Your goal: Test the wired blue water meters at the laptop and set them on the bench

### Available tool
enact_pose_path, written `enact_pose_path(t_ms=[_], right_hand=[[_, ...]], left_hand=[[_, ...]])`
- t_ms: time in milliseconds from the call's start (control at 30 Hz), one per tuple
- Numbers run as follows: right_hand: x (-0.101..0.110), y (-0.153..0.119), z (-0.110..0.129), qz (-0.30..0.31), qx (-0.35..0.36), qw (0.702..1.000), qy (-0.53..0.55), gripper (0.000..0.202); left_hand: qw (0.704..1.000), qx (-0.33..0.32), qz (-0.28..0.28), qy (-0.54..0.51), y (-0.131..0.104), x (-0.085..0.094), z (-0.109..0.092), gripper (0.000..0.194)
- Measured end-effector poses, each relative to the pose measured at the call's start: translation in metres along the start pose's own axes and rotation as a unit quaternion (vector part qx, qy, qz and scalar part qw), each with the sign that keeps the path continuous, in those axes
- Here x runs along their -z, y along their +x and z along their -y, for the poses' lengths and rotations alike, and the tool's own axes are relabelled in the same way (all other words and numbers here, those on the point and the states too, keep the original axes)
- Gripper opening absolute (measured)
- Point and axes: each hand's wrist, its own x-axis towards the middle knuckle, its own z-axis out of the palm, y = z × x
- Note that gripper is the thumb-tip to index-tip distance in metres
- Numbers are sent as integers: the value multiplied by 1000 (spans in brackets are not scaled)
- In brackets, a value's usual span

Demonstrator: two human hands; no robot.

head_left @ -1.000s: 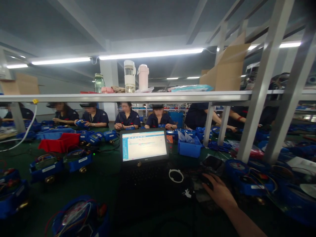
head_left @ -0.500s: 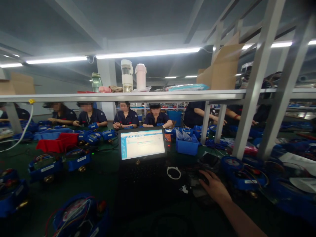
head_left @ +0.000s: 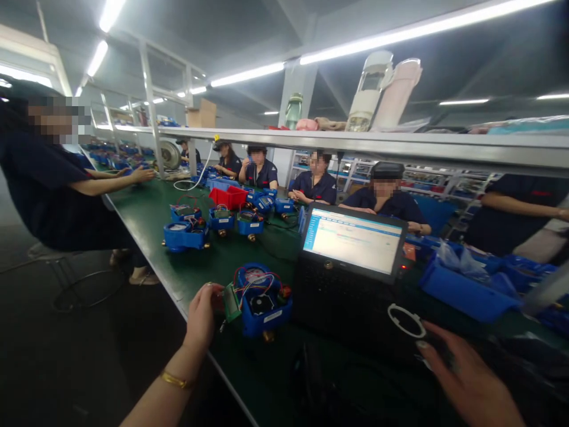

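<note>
The left hand [head_left: 202,314] was curled around the near-left end of a blue meter housing [head_left: 262,299], fingers closed on the small green circuit board [head_left: 232,301] that stuck out at its side. That housing sat near the front edge of the green workbench [head_left: 146,216], just left of an open black laptop [head_left: 351,261] whose screen was lit, with red and blue wires looping over its open top. The right hand [head_left: 466,379] lay flat and loose, fingers spread and gripping nothing, on the dark area in front of the laptop, its fingertips just beside a white ring [head_left: 405,320]. Farther back on the bench stood more blue meter housings [head_left: 184,232] and a red tray [head_left: 229,197]. A blue bin [head_left: 462,290] stood right of the laptop. Co-workers in dark shirts [head_left: 260,172] sat along the far side beneath a long shelf [head_left: 338,141] carrying bottles.
</note>
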Motion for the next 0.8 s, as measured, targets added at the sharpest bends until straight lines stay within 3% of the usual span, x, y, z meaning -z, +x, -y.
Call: enact_pose_path(t_ms=[33, 133, 233, 300, 433, 600, 800], right_hand=[[-3, -6, 34, 25, 25, 999, 25, 51], [-17, -31, 118, 235, 150, 951, 136, 52], [-28, -52, 155, 282, 171, 938, 111, 81], [-35, -59, 158, 280, 149, 945, 76, 82], [-39, -60, 149, 286, 147, 946, 49, 60], [-28, -62, 149, 285, 211, 922, 157, 62], [-20, -59, 157, 275, 209, 904, 251, 49]], left_hand=[[1000, -4, 5, -4, -1, 0, 0, 33], [1000, -15, 13, -11, -3, 2, -1, 33], [1000, -19, 20, -16, -3, 3, 0, 34], [999, -17, 25, -21, -3, 3, 0, 34], [999, -13, 23, -30, -5, 1, -3, 31], [999, -5, 23, -24, -8, 0, -8, 30], [1000, 1, 8, -14, -3, 1, -6, 32]])
